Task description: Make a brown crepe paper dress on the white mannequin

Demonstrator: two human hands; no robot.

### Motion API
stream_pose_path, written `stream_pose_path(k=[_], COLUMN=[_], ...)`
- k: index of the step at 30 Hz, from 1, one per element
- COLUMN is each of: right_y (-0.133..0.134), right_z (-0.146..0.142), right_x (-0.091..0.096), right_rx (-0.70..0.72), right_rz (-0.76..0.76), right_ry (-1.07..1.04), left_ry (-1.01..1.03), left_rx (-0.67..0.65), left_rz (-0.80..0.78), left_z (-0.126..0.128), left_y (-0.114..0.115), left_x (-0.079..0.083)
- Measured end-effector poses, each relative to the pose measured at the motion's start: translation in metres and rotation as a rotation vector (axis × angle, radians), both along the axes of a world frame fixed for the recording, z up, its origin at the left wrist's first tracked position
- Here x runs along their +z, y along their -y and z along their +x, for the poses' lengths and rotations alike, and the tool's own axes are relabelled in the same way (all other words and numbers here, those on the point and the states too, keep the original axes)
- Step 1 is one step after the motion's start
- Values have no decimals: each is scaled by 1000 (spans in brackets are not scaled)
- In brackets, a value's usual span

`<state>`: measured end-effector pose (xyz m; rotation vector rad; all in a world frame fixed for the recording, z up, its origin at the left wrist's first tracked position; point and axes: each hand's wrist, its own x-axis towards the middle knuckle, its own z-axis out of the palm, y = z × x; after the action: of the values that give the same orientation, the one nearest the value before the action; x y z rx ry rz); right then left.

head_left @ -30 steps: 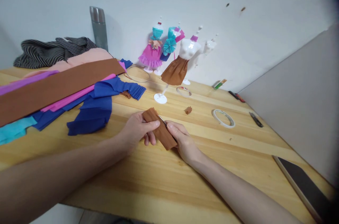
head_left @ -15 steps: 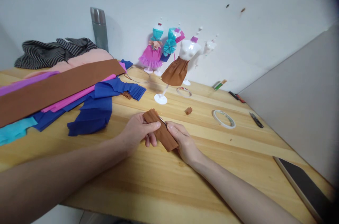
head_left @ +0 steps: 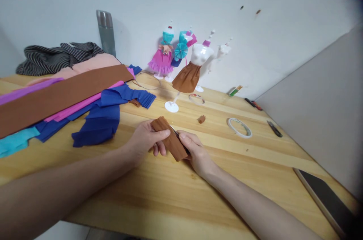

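Observation:
Between my hands is a folded brown crepe paper strip (head_left: 170,140), tilted down to the right above the table. My left hand (head_left: 147,138) pinches it, thumb on top and fingers underneath. My right hand (head_left: 197,153) is closed around a pair of scissors (head_left: 174,129); a thin metal blade shows along the strip's right edge, while the handles are mostly hidden by the fingers and paper. Beyond the hands, a small brown paper scrap (head_left: 201,119) lies on the wood. Behind it stands a white dress-form mannequin (head_left: 200,54) wearing a gathered brown skirt (head_left: 187,77).
Blue crepe paper (head_left: 98,124) and a long brown sheet (head_left: 62,96) lie left, near striped cloth (head_left: 59,58) and a bottle (head_left: 106,34). Smaller dressed mannequins (head_left: 160,60) stand by the wall. Right are a tape roll (head_left: 239,128), a cutter (head_left: 274,129) and a dark flat device (head_left: 320,194).
The brown strip and my left hand have shifted slightly left. The scissors' blade sits a little lower along the paper's edge. Both hands keep their hold.

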<state>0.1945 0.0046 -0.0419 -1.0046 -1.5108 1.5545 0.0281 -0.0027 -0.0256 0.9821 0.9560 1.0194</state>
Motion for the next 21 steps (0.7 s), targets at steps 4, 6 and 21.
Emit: stream_pose_path(k=[4,6,21], right_y=[0,0,-2], right_z=[2,2,1], right_x=[0,2,3], right_rx=[32,76,76], right_rz=[13,33,-59], right_ry=[-14,6,9], left_ry=[-28,-55,-52], left_rx=[41,58,127], left_rz=[6,14,79], left_z=[0,-1,-8], left_y=[1,1,-3], left_x=[1,2,4])
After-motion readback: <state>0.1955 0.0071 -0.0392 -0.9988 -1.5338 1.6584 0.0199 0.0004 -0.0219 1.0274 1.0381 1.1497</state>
